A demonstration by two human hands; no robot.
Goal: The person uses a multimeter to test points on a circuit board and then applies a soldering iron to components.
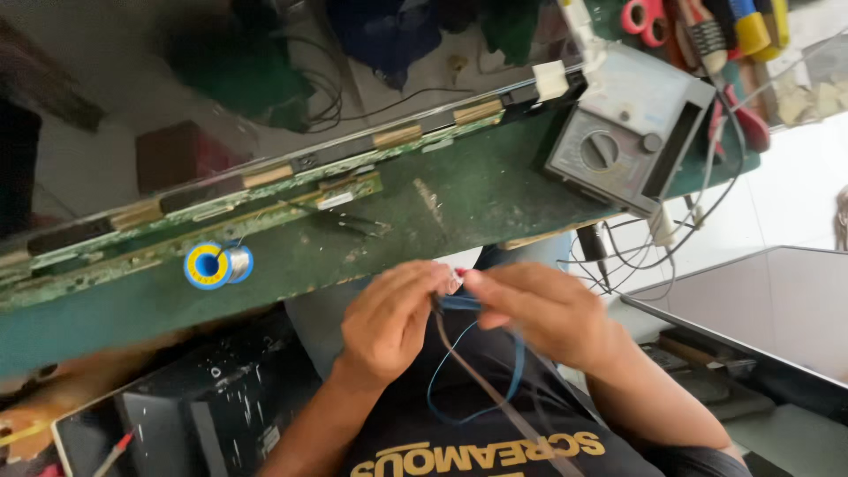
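The left hand (389, 322) is curled closed, thumb and forefinger pinched on one end of a thin blue insulated wire (481, 389). The right hand (539, 314) meets it fingertip to fingertip, also pinched shut on the same wire where a short stretch runs between the two hands. Below them the wire drops in a loose loop in front of the person's dark shirt, alongside a thin flat brownish strip (495, 393) that hangs from the same pinch. Something small and red shows at the fingertips, too small to identify.

The wire is held in the air below the near edge of the worn green surface (442, 208), not resting on it. That is the main risk as I judge it: with only fingertip grips and no support, a slip of either pinch would let the end spring away or the loop fall into the lap, and a hard pull could kink or break the fine conductor.

Farther out, a blue and yellow spool of solder wire (215, 264) lies on the surface beside a long green circuit board strip (221, 208). A grey analogue multimeter (623, 141) sits at the right edge, its leads (662, 256) trailing down near the right hand; a snagged lead could drag the meter off.
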